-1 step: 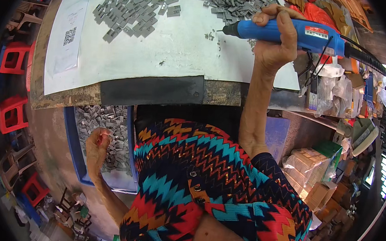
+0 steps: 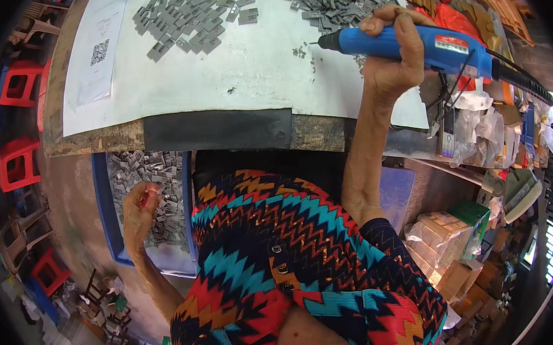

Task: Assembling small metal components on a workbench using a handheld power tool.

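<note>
My right hand point(image 2: 397, 49) is wrapped round a blue electric screwdriver point(image 2: 426, 47), held level above the white-covered tabletop. Its black nose and thin bit point left, over a few tiny bits point(image 2: 300, 50) on the sheet. Down at the left, my left hand point(image 2: 140, 211) is over a blue bin point(image 2: 108, 218) full of small grey metal pieces point(image 2: 170, 213). Its fingers are curled together, and whatever they pinch, if anything, cannot be made out. On the table lie a spread of flat grey rectangular pieces point(image 2: 187, 22) and a denser pile point(image 2: 330, 3) beyond the bit.
A printed paper sheet point(image 2: 99, 51) lies at the table's left. The table's front edge point(image 2: 218, 130) runs between me and the work surface. A black cable point(image 2: 529, 84) trails right from the tool, near plastic bags point(image 2: 475, 122) and boxes. Red stools point(image 2: 17, 164) stand at left.
</note>
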A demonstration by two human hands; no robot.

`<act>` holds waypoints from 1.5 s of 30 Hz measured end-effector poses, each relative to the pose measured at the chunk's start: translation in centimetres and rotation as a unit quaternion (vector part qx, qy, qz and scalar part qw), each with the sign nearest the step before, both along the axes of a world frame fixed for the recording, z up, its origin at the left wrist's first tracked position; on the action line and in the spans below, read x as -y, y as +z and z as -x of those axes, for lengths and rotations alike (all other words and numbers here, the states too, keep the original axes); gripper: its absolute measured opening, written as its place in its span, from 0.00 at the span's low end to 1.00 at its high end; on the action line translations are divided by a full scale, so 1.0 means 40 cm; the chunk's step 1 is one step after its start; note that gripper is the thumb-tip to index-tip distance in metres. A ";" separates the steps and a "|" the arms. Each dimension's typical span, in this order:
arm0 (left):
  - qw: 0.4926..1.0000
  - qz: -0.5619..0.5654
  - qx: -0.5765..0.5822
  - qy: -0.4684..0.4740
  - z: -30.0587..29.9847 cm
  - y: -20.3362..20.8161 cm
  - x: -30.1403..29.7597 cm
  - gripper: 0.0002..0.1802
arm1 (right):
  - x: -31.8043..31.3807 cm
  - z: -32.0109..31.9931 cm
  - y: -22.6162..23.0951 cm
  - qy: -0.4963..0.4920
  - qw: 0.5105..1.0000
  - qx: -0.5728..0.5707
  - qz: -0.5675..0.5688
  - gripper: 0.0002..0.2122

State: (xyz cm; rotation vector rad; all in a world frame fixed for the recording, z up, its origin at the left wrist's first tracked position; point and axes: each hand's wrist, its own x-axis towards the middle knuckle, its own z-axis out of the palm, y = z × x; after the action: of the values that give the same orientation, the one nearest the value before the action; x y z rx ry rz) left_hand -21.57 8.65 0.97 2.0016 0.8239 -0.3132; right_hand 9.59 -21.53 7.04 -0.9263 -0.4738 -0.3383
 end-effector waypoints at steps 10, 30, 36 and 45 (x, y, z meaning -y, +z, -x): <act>0.979 0.111 0.113 -0.127 -0.187 0.155 0.132 0.08 | 0.009 0.016 0.005 -0.007 1.000 -0.016 -0.018 0.08; 0.858 -0.096 0.459 -0.211 -0.600 -0.015 0.409 0.11 | 0.018 0.089 0.039 0.011 1.000 0.025 0.014 0.12; 0.861 -0.060 0.455 -0.219 -0.603 -0.021 0.404 0.07 | 0.026 0.090 0.037 0.043 0.999 0.024 -0.022 0.12; 0.860 -0.086 0.457 -0.211 -0.598 -0.011 0.413 0.07 | 0.034 0.087 0.035 0.023 1.000 0.021 -0.002 0.12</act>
State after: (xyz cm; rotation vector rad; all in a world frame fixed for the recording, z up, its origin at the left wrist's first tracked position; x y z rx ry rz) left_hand 2.37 -7.86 0.51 2.1435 -0.2043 0.4792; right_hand 6.12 -22.90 8.43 -0.9041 -0.5315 -0.3165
